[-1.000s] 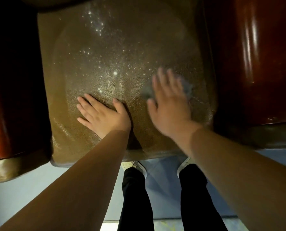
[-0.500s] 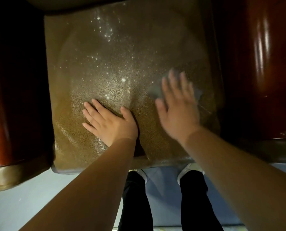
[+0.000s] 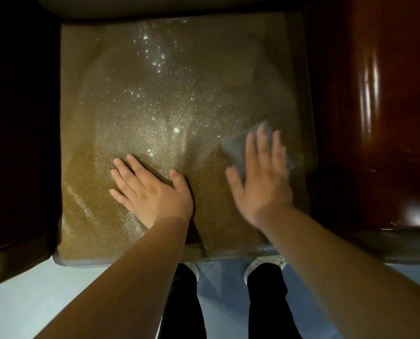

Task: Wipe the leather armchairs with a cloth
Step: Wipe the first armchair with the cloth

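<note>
Two hands lie on the olive-brown pebbled leather seat cushion [image 3: 135, 99] of the armchair, seen from above. At the far left edge of the view stands the glossy dark reddish-brown armrest [image 3: 13, 143], its near end capped in the same olive leather. Next to it the cushion spreads across the middle, its grain catching bright specks of light near the centre and toward the far side.

The left hand [image 3: 152, 194] rests palm-down on the near-left part of the cushion, fingers straight and slightly spread, pointing toward the far left, thumb out to the right; it holds nothing. Its bare forearm runs back toward the near edge.

To the right, well apart from the left hand, the right hand [image 3: 260, 182] lies flat with fingers extended and pointing to the far side, pressing on the grey folded cloth [image 3: 235, 145]. The cloth lies on the right part of the cushion under the fingers and palm, one corner showing to the far left of the fingers; the hand is blurred, and the fingers are not curled round the cloth.

Farthest right rises the other shiny reddish-brown armrest [image 3: 375, 118]. Below the cushion's near edge, black trouser legs [image 3: 265, 302] and white shoes [image 3: 262, 261] stand on pale blue-grey floor [image 3: 33, 302].
</note>
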